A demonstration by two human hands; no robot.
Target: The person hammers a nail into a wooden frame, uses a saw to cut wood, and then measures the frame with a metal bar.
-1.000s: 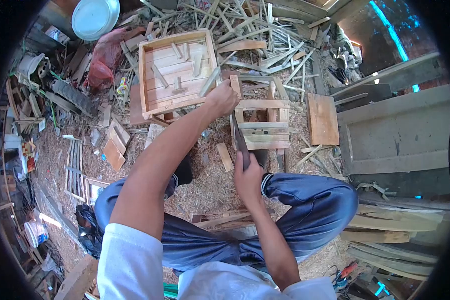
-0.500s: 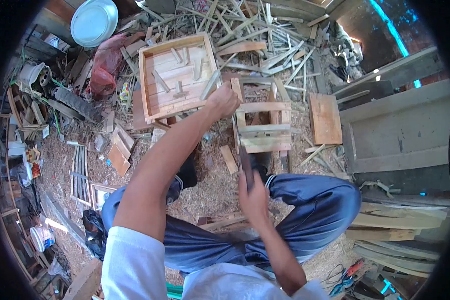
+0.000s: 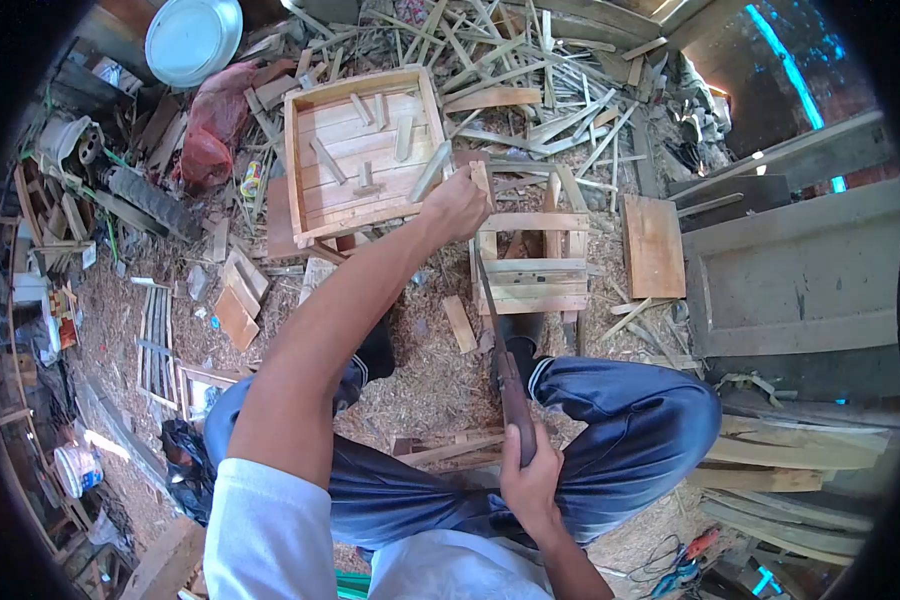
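Observation:
My right hand (image 3: 532,478) is closed around the dark wooden handle of a handsaw (image 3: 515,395), low between my knees. The narrow blade points away from me, along the left side of a slatted wooden stool (image 3: 535,222). Farther out, my left hand (image 3: 458,205) grips a short wooden strip (image 3: 481,182) at the stool's far left corner. My fingers partly hide the strip, and where the saw's teeth meet wood cannot be made out. Left of that hand stands a shallow wooden box (image 3: 292,150) with several small wood pieces inside.
Thin wood offcuts (image 3: 570,110) are heaped beyond the stool. A flat board (image 3: 655,245) lies to its right, near a grey panel (image 3: 800,270). Curved planks (image 3: 790,455) are stacked at lower right. A white basin (image 3: 192,42) and a red plastic bag (image 3: 215,125) are at upper left.
My right hand has drawn the saw back toward my body, so more of the blade shows. The left hand stays at the strip by the stool's corner.

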